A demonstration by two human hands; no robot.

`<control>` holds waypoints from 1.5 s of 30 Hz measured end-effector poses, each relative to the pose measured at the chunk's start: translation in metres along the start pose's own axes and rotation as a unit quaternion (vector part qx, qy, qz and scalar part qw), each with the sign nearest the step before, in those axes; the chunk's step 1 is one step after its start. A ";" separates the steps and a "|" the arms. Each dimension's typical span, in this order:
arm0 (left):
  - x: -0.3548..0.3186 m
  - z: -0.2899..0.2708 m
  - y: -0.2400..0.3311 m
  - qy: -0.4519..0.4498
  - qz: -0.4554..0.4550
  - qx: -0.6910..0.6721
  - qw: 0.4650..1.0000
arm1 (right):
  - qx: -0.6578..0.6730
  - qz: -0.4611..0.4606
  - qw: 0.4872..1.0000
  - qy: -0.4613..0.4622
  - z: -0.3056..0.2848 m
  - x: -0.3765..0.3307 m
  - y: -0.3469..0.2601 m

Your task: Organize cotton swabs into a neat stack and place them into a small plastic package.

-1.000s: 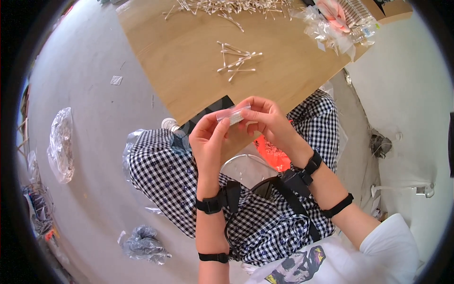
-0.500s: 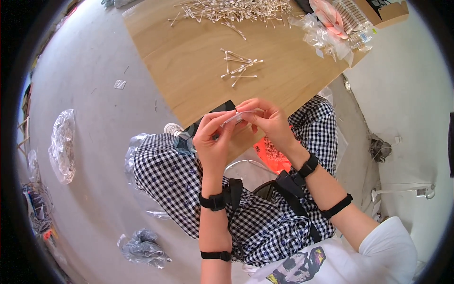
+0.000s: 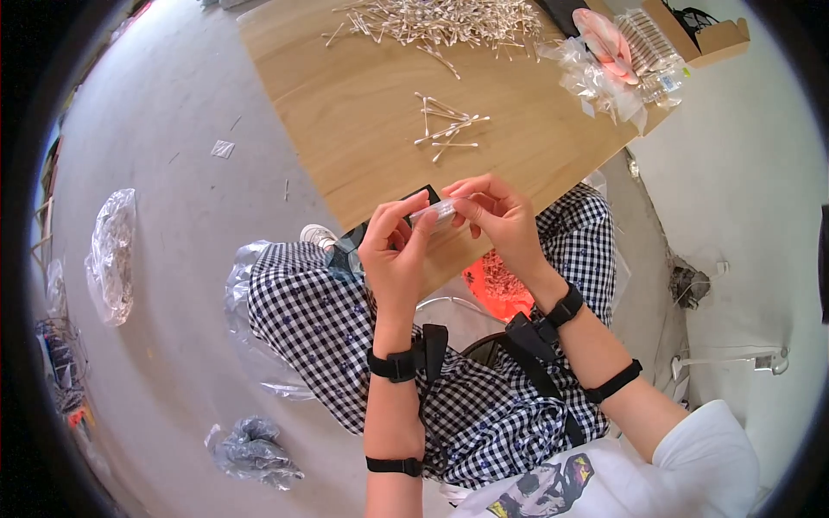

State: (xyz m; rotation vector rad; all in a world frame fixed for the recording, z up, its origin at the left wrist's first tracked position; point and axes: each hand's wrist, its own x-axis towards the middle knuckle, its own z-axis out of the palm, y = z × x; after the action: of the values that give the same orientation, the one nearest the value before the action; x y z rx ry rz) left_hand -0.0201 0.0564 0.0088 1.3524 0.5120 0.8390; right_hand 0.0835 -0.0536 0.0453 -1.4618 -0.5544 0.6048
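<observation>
Between my two hands, over the near edge of the wooden table, is a small clear plastic packet. My left hand pinches its left end between thumb and fingers. At the other end, my right hand grips it with thumb and fingertips. What is inside the packet is too small to make out. Beyond my hands, several loose cotton swabs lie crossed on the tabletop. A large heap of cotton swabs spreads along the far side.
At the table's far right are clear plastic bags, a pink bag, stacked swab packs and a cardboard box. An orange-red bag hangs below the table edge. Crumpled plastic bags lie on the floor at left.
My hands have tilted and drawn slightly apart, so more of the clear packet shows between them. The whole view has shifted slightly. The swabs on the table look unchanged.
</observation>
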 end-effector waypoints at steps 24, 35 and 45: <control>0.004 -0.004 0.001 -0.002 0.049 0.035 0.998 | -0.064 -0.046 0.997 0.017 -0.004 0.006 0.002; 0.002 0.000 0.006 0.024 0.069 0.057 0.996 | -0.335 -0.251 0.908 0.000 0.009 0.007 -0.014; 0.002 0.004 0.003 0.023 0.095 0.072 0.993 | -0.398 -0.293 0.869 0.006 0.010 0.009 -0.011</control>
State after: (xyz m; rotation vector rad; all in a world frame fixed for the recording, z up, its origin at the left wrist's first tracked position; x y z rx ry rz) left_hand -0.0167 0.0549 0.0130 1.5352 0.4920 1.0068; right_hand 0.0838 -0.0397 0.0565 -1.9182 -1.2802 -0.1627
